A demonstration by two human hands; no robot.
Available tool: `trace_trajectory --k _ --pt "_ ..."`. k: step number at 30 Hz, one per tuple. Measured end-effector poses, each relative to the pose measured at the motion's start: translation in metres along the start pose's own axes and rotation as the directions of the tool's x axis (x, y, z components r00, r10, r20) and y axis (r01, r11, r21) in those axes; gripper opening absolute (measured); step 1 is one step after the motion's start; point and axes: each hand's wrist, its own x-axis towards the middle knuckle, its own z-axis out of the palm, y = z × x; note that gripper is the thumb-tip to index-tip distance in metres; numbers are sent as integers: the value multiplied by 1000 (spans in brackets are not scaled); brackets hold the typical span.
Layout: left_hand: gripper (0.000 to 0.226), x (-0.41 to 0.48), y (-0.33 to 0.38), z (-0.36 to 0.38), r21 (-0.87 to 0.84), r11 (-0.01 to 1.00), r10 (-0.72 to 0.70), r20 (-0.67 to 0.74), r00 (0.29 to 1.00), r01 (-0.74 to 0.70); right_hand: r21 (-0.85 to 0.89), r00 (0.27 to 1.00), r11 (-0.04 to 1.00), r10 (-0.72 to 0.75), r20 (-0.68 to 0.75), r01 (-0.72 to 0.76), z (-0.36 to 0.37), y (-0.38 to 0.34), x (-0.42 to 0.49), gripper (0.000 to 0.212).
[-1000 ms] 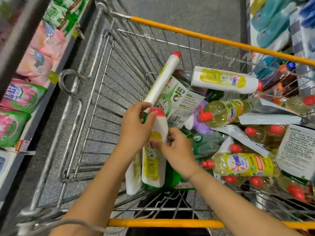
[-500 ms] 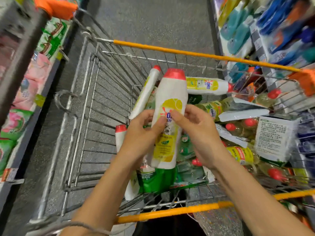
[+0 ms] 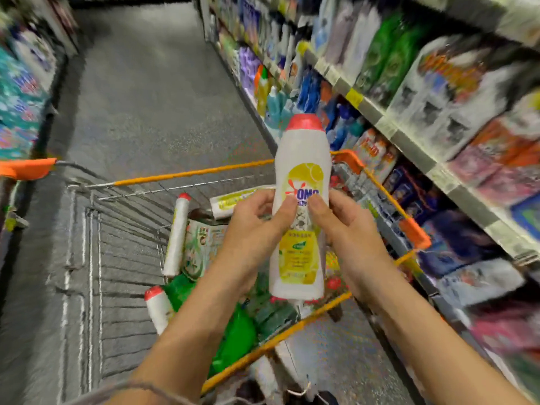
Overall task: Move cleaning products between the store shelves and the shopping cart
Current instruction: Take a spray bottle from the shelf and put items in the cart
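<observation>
A white OMO cleaner bottle with a red cap and yellow label stands upright in the air above the shopping cart. My left hand grips its left side with the thumb across the label. My right hand holds its right side, thumb on the label too. Below them the wire cart holds more white red-capped bottles, a green refill pouch and other products, partly hidden by my arms.
Store shelves packed with detergent bottles and bags run along the right, close to the cart's right rim. Another shelf with pouches lines the left. The grey aisle floor stretches ahead beyond the cart.
Both hands have lifted the bottle out of the cart and raised it upright. The view has swung up and right toward the right-hand shelves.
</observation>
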Motion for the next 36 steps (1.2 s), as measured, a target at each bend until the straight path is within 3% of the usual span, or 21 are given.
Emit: trace_trajectory --k 4,9,16,19,22,30,36 --pt "11 -12 31 56 12 999 39 177 983 -42 -25 984 996 -89 -157 86 -47 -43 -32 21" --pt "18 -41 66 130 0 996 86 356 931 -92 -43 948 990 -140 -285 134 -105 -97 -84 35" --pt "22 -125 117 242 -97 975 217 581 784 -198 -166 826 952 -307 -473 258 -185 -181 -190 20" --pt "30 -161 138 280 -139 956 284 651 704 -258 -204 772 929 -370 -517 308 -209 -212 -234 26" --pt "44 -194 157 312 -184 929 355 689 632 -321 -225 717 902 -430 -549 369 -230 -240 -274 23" --pt "45 -258 197 384 -296 888 442 763 471 -353 -349 598 847 -531 -600 401 -271 -296 -349 36" --pt "44 -275 222 428 -324 850 490 776 397 -416 -424 543 803 -596 -591 419 -304 -328 -372 32"
